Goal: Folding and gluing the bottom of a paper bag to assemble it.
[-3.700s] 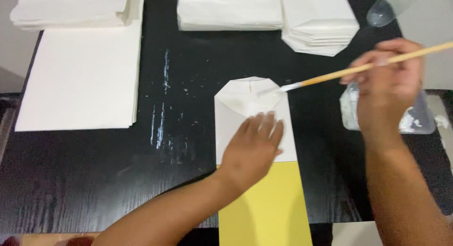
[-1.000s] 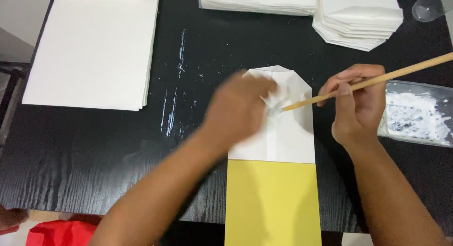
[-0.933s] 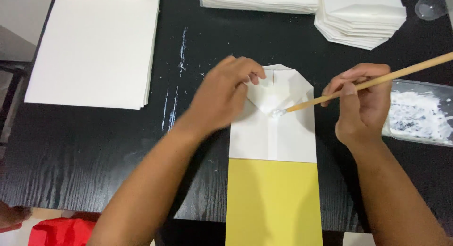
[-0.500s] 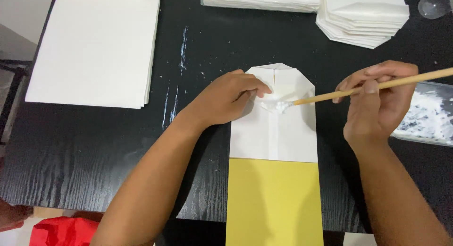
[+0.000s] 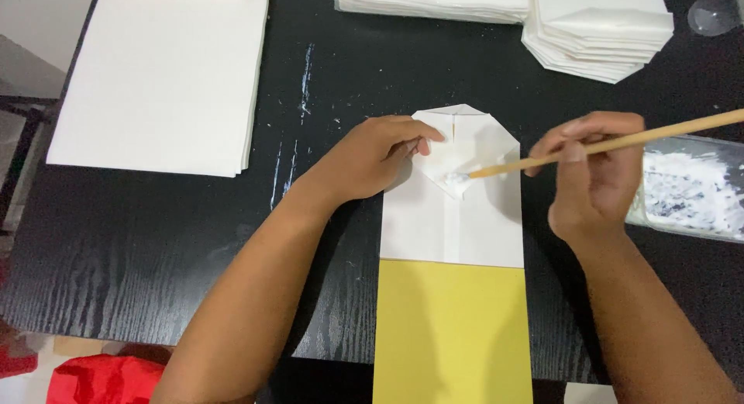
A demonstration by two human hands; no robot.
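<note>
A white folded paper bag [image 5: 457,218] lies on a yellow card [image 5: 453,334] on the black table [image 5: 155,241]. My left hand [image 5: 372,156] presses flat on the bag's upper left, fingertips by the folded flap. My right hand [image 5: 593,175] grips a thin wooden brush [image 5: 620,144] whose white, glue-laden tip touches the flap near the bag's middle.
A clear container of white paste [image 5: 690,191] sits right of my right hand. A stack of white sheets [image 5: 167,78] lies at the upper left. Stacks of folded white bags [image 5: 597,28] line the far edge. A clear cup [image 5: 713,8] stands at the top right corner. Red cloth [image 5: 105,381] shows below the table.
My left hand came off the bag's middle and settled on its upper left by the flap. The brush tip moved down onto the flap and slid slightly left.
</note>
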